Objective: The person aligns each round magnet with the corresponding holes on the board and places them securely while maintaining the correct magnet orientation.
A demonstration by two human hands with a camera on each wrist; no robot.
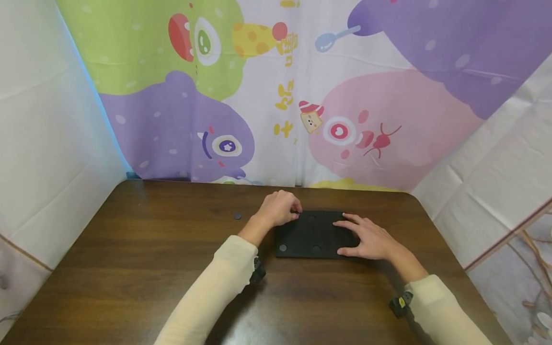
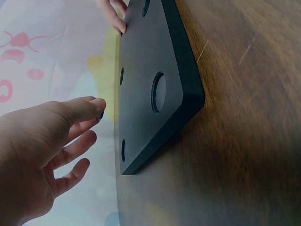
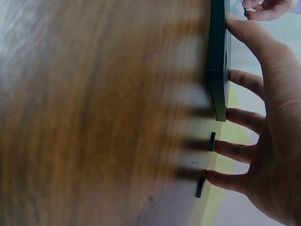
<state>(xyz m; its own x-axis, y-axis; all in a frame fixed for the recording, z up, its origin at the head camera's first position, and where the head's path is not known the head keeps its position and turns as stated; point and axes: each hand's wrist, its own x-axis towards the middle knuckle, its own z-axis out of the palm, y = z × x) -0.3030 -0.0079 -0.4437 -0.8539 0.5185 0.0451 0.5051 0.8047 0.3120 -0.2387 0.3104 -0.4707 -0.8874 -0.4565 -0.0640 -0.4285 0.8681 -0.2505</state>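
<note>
A flat black board with round recesses lies on the table. One grey disc sits in its front-left recess, also seen as a grey disc in the left wrist view. My left hand pinches a small dark disc between thumb and forefinger above the board's back-left corner. My right hand rests with spread fingers on the board's right part. In the right wrist view, two small dark discs are right at its outer fingertips, beyond the board's edge; the head view hides them behind the hand.
Another small dark disc lies on the brown wooden table, left of the board. A cartoon-printed curtain hangs behind the table's far edge, with pale sheets on both sides.
</note>
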